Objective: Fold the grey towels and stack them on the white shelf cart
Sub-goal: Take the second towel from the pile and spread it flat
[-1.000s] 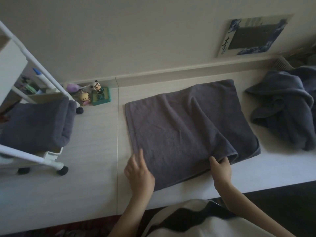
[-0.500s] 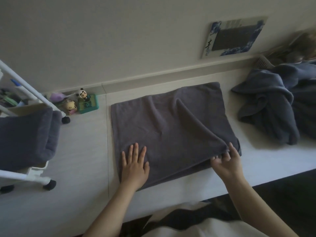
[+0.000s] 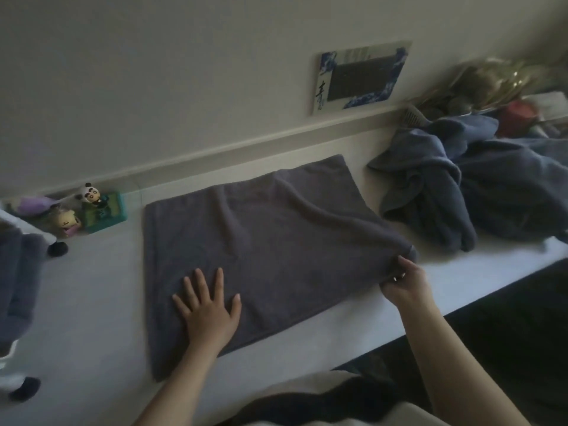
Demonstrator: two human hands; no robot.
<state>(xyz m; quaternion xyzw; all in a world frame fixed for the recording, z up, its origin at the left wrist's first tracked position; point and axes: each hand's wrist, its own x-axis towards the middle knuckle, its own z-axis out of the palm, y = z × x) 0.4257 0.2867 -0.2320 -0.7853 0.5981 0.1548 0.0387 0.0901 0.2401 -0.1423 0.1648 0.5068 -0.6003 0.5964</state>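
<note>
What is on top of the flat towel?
The left hand lies flat on the towel, fingers spread. The right hand pinches its near right corner. Nothing else rests on it; whatever is beneath is covered.

Looks like a home, probably a bedroom or living room. Evidence: pale wood-look floor (image 3: pixel 92 302) meeting a plain cream wall (image 3: pixel 153 72) with a skirting board (image 3: pixel 215 155); small toy figurines, incl. a panda figure (image 3: pixel 90 194), sit on the floor against the wall; a blue-bordered picture card (image 3: pixel 359 78) leans on the wall; loose pile of blue-grey towels (image 3: pixel 461 192) beside a laundry basket rim (image 3: pixel 412 116). Household clutter at far right, too blurred to identify.
</note>
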